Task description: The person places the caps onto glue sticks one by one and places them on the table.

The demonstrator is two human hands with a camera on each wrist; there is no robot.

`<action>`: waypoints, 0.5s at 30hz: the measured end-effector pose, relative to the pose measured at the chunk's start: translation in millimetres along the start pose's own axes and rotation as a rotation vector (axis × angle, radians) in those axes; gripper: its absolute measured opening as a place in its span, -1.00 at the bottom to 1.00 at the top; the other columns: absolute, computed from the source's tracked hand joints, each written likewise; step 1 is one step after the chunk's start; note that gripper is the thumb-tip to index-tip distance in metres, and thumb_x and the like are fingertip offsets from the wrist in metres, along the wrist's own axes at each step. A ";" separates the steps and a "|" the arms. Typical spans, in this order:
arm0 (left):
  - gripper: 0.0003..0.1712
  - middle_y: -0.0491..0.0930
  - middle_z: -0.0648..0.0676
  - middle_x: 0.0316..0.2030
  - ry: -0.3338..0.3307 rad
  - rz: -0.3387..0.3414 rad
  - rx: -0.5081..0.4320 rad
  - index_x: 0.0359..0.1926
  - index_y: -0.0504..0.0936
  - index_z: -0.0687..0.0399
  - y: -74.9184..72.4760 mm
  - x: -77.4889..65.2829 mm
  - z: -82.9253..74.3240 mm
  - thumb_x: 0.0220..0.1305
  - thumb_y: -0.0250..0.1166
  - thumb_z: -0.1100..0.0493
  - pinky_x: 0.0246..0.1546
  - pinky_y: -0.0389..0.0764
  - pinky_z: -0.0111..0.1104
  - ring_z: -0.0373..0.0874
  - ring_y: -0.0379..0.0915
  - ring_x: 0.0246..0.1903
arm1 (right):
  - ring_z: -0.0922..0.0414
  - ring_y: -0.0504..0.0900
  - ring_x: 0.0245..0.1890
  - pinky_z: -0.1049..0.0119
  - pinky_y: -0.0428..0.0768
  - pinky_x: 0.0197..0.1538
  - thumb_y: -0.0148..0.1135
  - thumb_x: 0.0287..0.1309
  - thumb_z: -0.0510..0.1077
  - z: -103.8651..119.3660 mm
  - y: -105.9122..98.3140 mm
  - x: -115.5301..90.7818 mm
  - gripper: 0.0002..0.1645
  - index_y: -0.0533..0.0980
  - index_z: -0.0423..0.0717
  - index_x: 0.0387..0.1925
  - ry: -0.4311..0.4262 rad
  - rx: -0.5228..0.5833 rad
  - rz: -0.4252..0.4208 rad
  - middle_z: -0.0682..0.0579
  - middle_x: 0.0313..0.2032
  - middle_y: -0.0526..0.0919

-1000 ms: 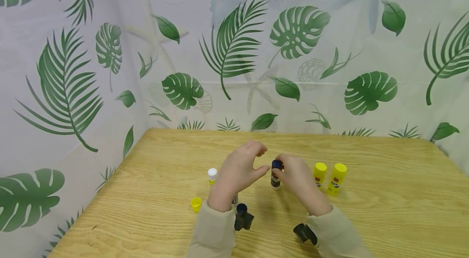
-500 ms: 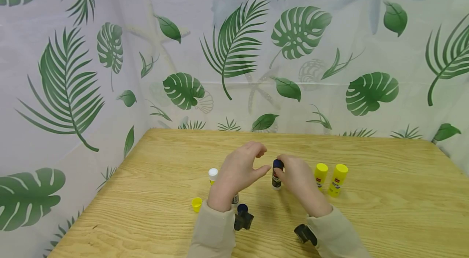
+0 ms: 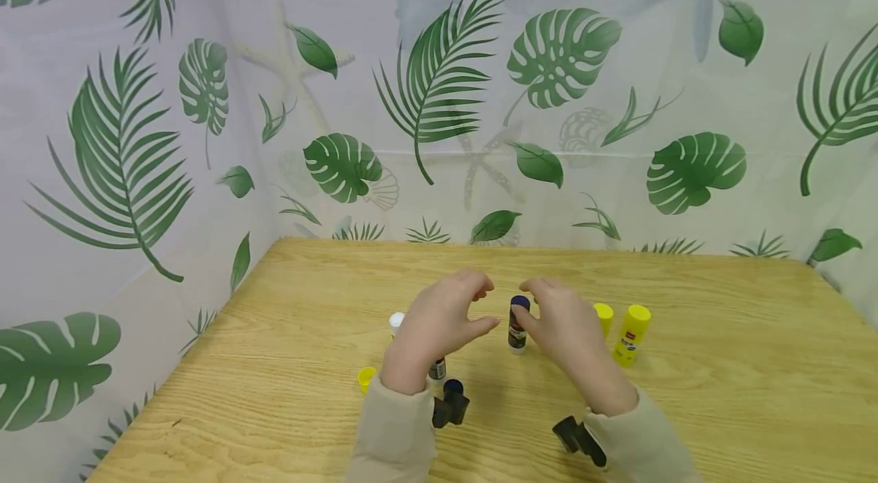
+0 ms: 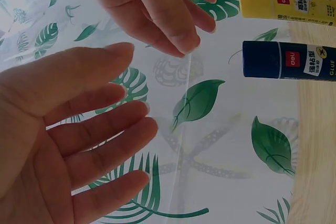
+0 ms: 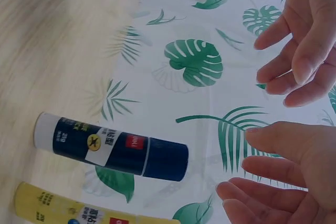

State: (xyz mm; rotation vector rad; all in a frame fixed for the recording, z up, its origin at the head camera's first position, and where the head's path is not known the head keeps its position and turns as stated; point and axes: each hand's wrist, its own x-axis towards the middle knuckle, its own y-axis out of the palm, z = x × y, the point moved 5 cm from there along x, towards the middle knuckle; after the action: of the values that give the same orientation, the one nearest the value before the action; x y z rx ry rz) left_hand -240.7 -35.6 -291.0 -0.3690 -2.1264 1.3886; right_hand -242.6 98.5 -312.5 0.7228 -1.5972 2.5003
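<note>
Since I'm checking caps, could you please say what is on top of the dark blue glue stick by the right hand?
A dark blue cap tops the dark blue deli glue stick; any glue inside is covered.

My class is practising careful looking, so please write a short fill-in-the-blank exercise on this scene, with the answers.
1. In the head view, the cap on the upright glue stick between the left hand and right hand is coloured ____.
2. The number of glue sticks these hands hold is ____.
3. There, the farthest-right glue stick is coloured ____.
4. The leaves on the backdrop are printed in ____.

Missing words: dark blue; zero; yellow; green.
</note>
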 end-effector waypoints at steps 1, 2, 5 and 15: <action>-0.61 0.51 -0.03 -0.24 0.000 0.004 0.005 -0.10 0.49 0.06 -0.9 -0.7 -0.3 0.05 0.30 0.03 -0.33 0.45 -0.44 -0.23 0.43 -0.29 | 0.16 0.44 -0.68 0.39 0.35 -0.68 0.33 -0.10 -0.16 1.2 -1.5 -0.6 -0.65 0.53 -0.25 -0.23 -0.006 0.006 -0.005 -0.15 -0.28 0.58; -0.61 0.50 -0.04 -0.24 0.000 0.008 0.008 -0.10 0.49 0.06 -1.9 -1.4 -0.7 0.05 0.30 0.03 -0.33 0.45 -0.44 -0.23 0.43 -0.29 | 0.16 0.45 -0.67 0.38 0.36 -0.67 0.33 -0.10 -0.16 2.1 -2.7 -1.2 -0.66 0.53 -0.24 -0.24 -0.012 0.013 -0.008 -0.15 -0.28 0.58; -0.61 0.50 -0.04 -0.25 -0.012 0.029 0.010 -0.11 0.49 0.06 -4.4 -4.5 -0.3 0.04 0.31 0.04 -0.34 0.45 -0.43 -0.23 0.42 -0.30 | 0.13 0.49 -0.62 0.35 0.42 -0.62 0.34 -0.12 -0.16 4.0 -4.8 -2.4 -0.67 0.53 -0.24 -0.26 -0.030 0.022 -0.018 -0.13 -0.30 0.58; -0.63 0.51 -0.01 -0.26 -0.112 0.099 0.030 -0.15 0.51 0.11 -4.7 -12.7 15.4 -0.02 0.36 0.12 -0.32 0.44 -0.36 -0.18 0.41 -0.33 | 0.15 0.45 -0.61 0.35 0.41 -0.60 0.35 -0.13 -0.17 5.3 -4.7 -3.4 -0.70 0.53 -0.23 -0.31 -0.031 0.023 -0.002 -0.09 -0.36 0.56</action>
State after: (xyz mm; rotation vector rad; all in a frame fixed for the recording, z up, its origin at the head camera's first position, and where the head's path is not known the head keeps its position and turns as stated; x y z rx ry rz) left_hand -239.4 -55.5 -295.2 -0.3973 -2.2008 1.5285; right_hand -236.3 96.6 -308.3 0.7693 -1.5787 2.5225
